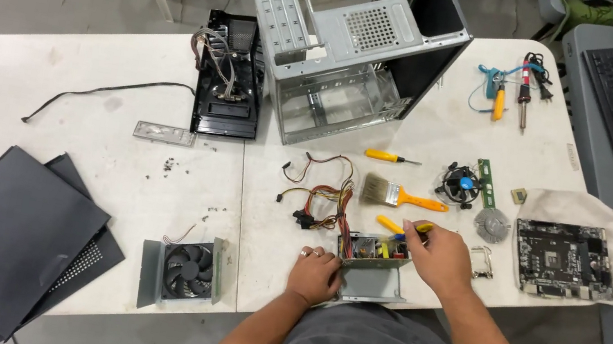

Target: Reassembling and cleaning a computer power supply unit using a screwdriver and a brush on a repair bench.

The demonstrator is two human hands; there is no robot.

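Left hand [314, 274] steadying power supply [371, 270], right hand [437, 256] pinching yellow screwdriver [402, 228], tip hidden inside.

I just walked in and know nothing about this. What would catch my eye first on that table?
Probably the bare metal computer case lying open at the table's far middle. Nearer, the left hand steadies an opened power supply while the right hand holds a yellow-handled tool over it. A motherboard sits on cloth at right.

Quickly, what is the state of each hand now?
Left hand: closed around the edge of the open power supply box.
Right hand: closed, holding a yellow-handled screwdriver over the box.
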